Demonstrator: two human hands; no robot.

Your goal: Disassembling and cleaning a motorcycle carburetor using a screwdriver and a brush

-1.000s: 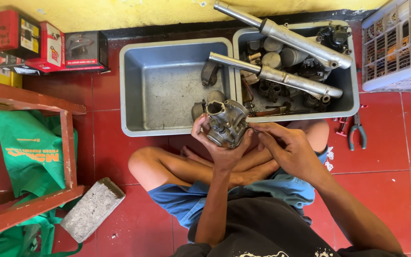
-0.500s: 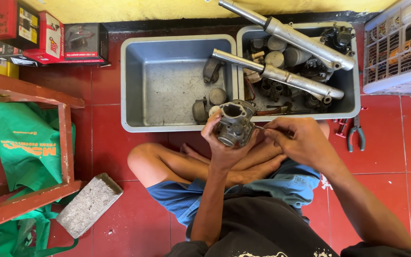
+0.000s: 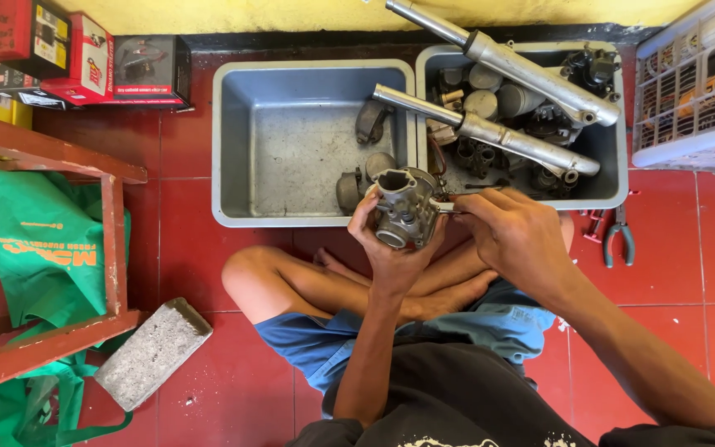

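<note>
Red tiled floor [image 3: 208, 265]: a grey metal engine part [image 3: 403, 207] is held up over grey tubs [image 3: 233, 149].
It looks heavy, hard and greasy; left hand [image 3: 391, 248] fingers are wrapped round its body, right hand [image 3: 515, 236] fingers are pinched on a thin tool [image 3: 448, 207].

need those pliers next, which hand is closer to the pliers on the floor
Right. The right hand is beside the pliers, which lie on the tiles just to its right. The left hand holds the carburetor, farther off.

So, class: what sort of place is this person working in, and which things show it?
Probably an informal motorcycle repair spot on a red tiled floor: a grey plastic tub holds long metal fork tubes, and the left hand holds a grey metal carburettor body.
</note>
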